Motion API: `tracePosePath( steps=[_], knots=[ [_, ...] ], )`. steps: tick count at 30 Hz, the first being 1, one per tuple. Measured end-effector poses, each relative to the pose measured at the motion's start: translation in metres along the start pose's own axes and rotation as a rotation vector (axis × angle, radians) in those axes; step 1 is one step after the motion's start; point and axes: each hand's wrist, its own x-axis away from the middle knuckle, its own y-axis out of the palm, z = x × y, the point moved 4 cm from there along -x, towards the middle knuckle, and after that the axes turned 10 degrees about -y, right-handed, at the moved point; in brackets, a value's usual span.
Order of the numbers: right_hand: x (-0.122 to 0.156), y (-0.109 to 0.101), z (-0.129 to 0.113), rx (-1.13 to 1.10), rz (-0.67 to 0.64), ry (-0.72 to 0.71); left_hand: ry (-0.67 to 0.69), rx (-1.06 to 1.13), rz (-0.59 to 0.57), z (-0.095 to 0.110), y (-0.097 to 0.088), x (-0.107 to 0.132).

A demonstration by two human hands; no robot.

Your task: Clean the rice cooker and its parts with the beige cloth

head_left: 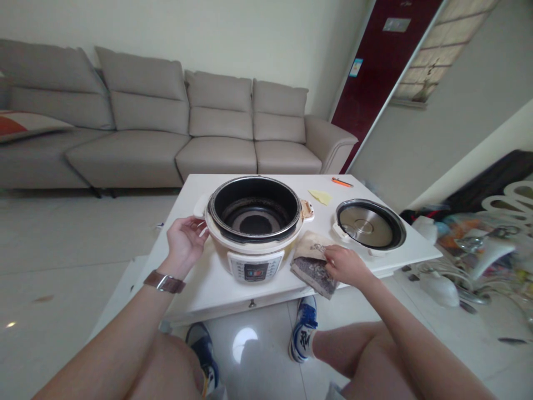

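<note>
A white electric pressure cooker [219, 236] stands uncovered on the white table, its dark inside showing and its control panel facing me. My left hand [187, 239] is at its left side, fingers curled around the side handle [200, 206]. To the cooker's right, my right hand [343, 264] pinches a beige and grey cloth [314, 269] that lies partly folded at the table's front edge. Behind that hand the round lid [366, 225] rests upside down, its metal inner face and black ring upward. Brown stains mark the cooker's right handle [307, 210].
A yellow piece of paper or cloth [320, 196] and an orange tool [342, 181] lie at the back of the table [195, 189]. Under its front edge is a drawer knob [252, 303]. A grey sofa [220, 155] stands behind; assorted clutter [478, 250] fills the floor at right.
</note>
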Motion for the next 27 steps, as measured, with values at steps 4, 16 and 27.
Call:
tracePosePath(
  steps=[4, 16, 27],
  knots=[
    [0.014, 0.007, 0.007, -0.040, -0.129, -0.154, -0.001, -0.005, -0.001, 0.000, 0.001, 0.001],
    [-0.006, 0.032, -0.011, -0.168, -0.047, -0.022, 0.002, -0.012, 0.000, 0.000, 0.001, 0.000],
    [-0.024, 0.049, -0.012, -0.072, -0.079, 0.070, 0.003, -0.012, -0.017, -0.001, 0.001, 0.000]
  ],
)
